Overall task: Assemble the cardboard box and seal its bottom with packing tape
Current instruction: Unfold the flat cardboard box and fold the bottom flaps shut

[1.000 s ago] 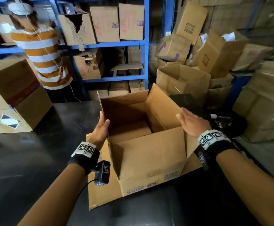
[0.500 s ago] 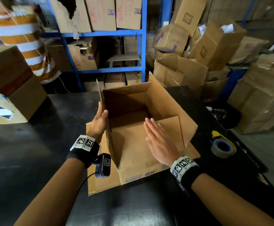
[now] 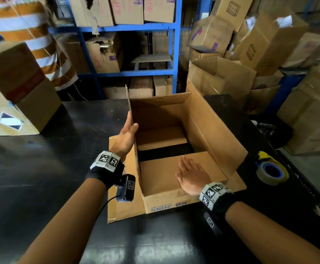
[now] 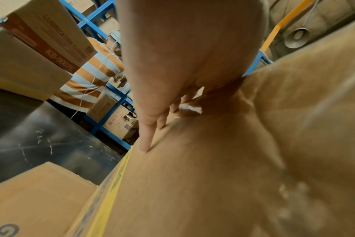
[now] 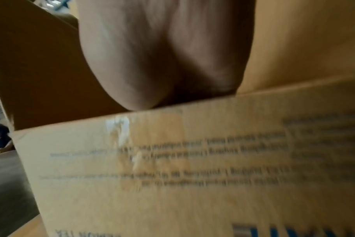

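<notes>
Cardboard box sits open-side up mid-worktop, near the front edge. Right hand, fingers flat, presses the near flap down inside. Left hand grips the upright left flap, next to fold. Tape roll lies right, nearer the right hand.

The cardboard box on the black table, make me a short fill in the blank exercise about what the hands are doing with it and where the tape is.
1. The right hand lies flat on a flap folded down ____ the cardboard box.
2. The left hand holds the box's upright ____ flap.
3. The roll of packing tape sits on the black table to the ____ of the box.
4. Between the two folded flaps a dark ____ shows.

Missing words: inside; left; right; gap
</notes>
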